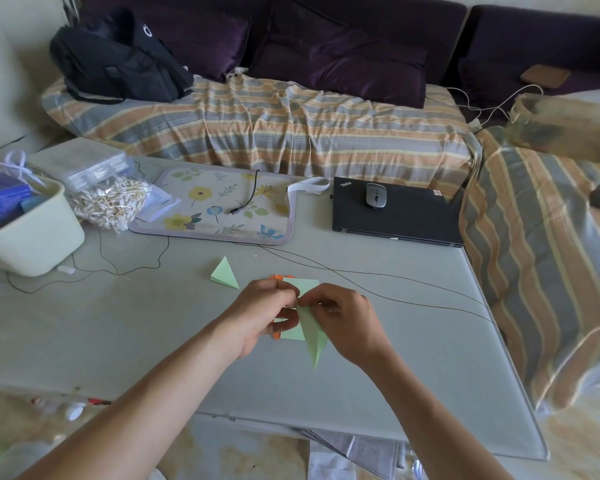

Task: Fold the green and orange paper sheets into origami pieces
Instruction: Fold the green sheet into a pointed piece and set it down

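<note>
A long, pointed folded green piece (pixel 313 337) hangs between my hands above the table, its tip pointing toward me. My left hand (pixel 265 315) and my right hand (pixel 343 318) both pinch its upper end. Beneath them a stack of flat green sheets (pixel 305 284) lies on the grey table (pixel 118 334), with orange sheets (pixel 277 277) peeking out at the far edge and again at the near left corner. A finished green folded triangle (pixel 225 274) lies to the left of the stack.
A floral mat (pixel 222 206) with a black cable, a shut black laptop (pixel 395 216) carrying a mouse (pixel 376 195), a pale bin (pixel 25 230) and a bag of cotton swabs (pixel 110 202) line the table's far side. Thin wires cross the table. A striped sofa stands behind.
</note>
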`<state>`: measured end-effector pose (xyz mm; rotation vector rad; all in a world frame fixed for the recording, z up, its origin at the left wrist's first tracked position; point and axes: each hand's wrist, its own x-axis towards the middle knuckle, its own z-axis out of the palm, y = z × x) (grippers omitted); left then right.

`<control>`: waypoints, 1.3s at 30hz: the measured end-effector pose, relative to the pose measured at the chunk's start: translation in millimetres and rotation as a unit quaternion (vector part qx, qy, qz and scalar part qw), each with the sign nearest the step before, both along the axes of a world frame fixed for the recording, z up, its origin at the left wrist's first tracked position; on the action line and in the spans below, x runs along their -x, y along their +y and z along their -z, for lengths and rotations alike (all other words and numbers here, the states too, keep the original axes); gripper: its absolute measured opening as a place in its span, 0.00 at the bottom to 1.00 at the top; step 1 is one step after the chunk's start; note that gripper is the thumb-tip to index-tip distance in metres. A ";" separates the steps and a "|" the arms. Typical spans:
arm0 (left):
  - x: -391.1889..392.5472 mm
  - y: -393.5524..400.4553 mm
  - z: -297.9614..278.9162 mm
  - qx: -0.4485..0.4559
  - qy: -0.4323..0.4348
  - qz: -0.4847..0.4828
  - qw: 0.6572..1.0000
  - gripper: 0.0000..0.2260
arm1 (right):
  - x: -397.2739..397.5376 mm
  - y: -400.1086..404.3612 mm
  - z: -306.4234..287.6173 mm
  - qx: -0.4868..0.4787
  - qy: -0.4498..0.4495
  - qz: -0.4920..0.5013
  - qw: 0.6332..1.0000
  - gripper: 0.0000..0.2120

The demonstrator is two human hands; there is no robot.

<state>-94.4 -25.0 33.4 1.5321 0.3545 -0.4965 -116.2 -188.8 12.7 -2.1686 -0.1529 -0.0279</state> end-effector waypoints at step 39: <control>-2.3 2.9 5.0 0.021 -0.067 -0.050 0.996 0.05 | -5.2 -7.5 2.7 -0.113 0.141 0.065 0.981 0.07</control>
